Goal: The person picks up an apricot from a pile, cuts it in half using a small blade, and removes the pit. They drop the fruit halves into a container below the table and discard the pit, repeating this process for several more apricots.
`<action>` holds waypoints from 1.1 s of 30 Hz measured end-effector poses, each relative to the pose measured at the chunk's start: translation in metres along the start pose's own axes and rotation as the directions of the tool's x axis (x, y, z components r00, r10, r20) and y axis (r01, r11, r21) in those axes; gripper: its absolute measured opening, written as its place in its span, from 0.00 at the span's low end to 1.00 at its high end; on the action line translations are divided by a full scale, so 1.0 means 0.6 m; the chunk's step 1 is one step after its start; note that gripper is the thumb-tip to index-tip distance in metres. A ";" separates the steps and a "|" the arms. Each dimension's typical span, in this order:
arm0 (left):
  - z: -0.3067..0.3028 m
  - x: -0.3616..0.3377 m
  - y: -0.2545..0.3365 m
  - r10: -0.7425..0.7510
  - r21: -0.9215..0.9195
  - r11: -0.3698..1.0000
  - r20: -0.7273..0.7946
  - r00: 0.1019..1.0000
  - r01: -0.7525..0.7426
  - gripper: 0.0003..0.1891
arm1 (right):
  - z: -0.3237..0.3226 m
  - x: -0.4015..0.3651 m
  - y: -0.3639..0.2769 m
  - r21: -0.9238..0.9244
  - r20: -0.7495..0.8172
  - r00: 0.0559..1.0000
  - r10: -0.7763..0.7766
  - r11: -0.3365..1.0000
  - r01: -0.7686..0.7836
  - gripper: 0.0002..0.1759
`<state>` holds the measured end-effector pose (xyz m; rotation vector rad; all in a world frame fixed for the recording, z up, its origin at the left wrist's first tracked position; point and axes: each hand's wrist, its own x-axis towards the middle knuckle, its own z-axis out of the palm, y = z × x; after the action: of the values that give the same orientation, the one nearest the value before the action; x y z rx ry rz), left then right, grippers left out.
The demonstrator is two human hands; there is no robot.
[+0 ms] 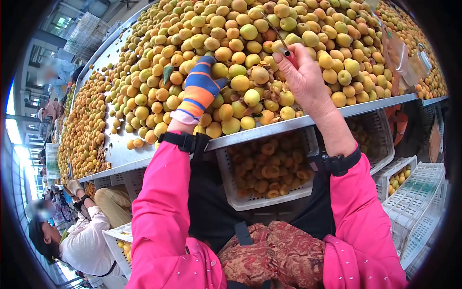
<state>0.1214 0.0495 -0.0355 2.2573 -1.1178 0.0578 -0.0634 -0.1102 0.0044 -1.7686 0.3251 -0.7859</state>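
My left hand (201,89), in a blue and orange striped glove, is on the heap of apricots (159,72). Its thumb and fingers close around a yellow-green apricot (220,71). My bare right hand (304,74) grips the red handle of a knife (279,36), whose thin metal blade points up and to the left over the fruit. Between the hands lie brown scraps (272,91) and a browned apricot (260,74) among whole ones.
The metal table's raised edge (269,129) runs in front of me. Below it, between my knees, a white crate (262,203) holds halved apricots. More crates (415,197) stand at right. At left, another person (91,236) sits by the table. A clear plastic container (414,67) lies at upper right.
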 end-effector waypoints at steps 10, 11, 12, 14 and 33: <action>-0.021 -0.067 0.076 -0.052 -0.992 -0.021 0.123 0.991 0.122 0.22 | 0.047 -0.050 -0.015 0.135 0.276 0.942 0.191 0.963 -0.235 0.19; -0.020 -0.068 0.081 -0.059 -0.980 -0.154 0.133 0.989 0.122 0.22 | 0.052 -0.054 -0.011 0.133 0.277 0.941 0.196 0.962 -0.239 0.19; -0.015 -0.069 0.092 -0.112 -0.962 -0.242 0.157 0.981 0.126 0.23 | 0.057 -0.058 -0.003 0.157 0.280 0.937 0.209 0.953 -0.259 0.19; 0.003 -0.067 0.095 -0.114 -0.902 -0.397 0.234 0.966 0.171 0.25 | 0.067 -0.063 -0.010 0.283 0.303 0.928 0.215 0.910 -0.303 0.18; 0.036 -0.065 0.140 -0.155 -0.864 -0.396 0.397 0.905 0.311 0.35 | 0.113 -0.086 0.006 0.302 0.164 0.942 0.292 0.895 -0.329 0.21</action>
<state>0.0302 0.0273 -0.0222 0.6571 -0.1734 -0.9206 -0.0565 -0.0314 -0.0274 -1.3976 0.3680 -0.4730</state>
